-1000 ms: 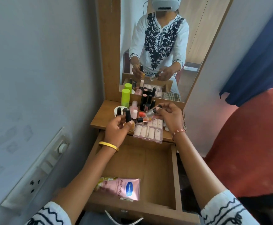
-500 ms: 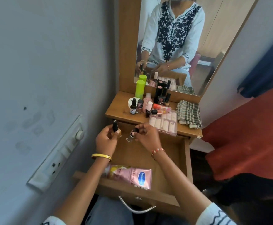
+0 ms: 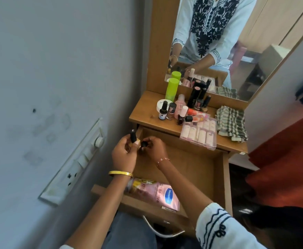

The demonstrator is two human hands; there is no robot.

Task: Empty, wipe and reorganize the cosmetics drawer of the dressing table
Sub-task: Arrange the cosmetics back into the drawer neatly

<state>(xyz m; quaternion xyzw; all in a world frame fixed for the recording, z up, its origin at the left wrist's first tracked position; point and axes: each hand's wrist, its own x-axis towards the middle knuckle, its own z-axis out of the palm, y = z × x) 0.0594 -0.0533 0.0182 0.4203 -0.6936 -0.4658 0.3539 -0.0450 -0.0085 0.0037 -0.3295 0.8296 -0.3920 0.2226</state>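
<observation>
1. The cosmetics drawer stood pulled out toward the viewer. Its floor was mostly bare, and a pink Vaseline lotion tube lay against the near left wall.
2. The left hand hovered over the far left corner of the drawer, fingers curled round a small bottle with a black cap held upright. The bottle's body looked yellowish, mostly hidden by the fingers.
3. The right hand sat just beside the left, fingertips pinching a second small black-capped bottle. Its body was hidden, so I could not tell its contents.
4. The remaining cosmetics stood on the tabletop at the far side: a green cylindrical bottle, nail polish bottles, and a clear nail-tip case overhanging the front edge. A striped cloth lay folded at the far right.
5. Judgement: reorganizing stage, small bottles going back into the far left corner.
6. Advice for the step: set each bottle down upright, base flat, tight against the corner walls so later rows brace them. Release one hand at a time. Mind the overhanging case when reaching back up.
</observation>
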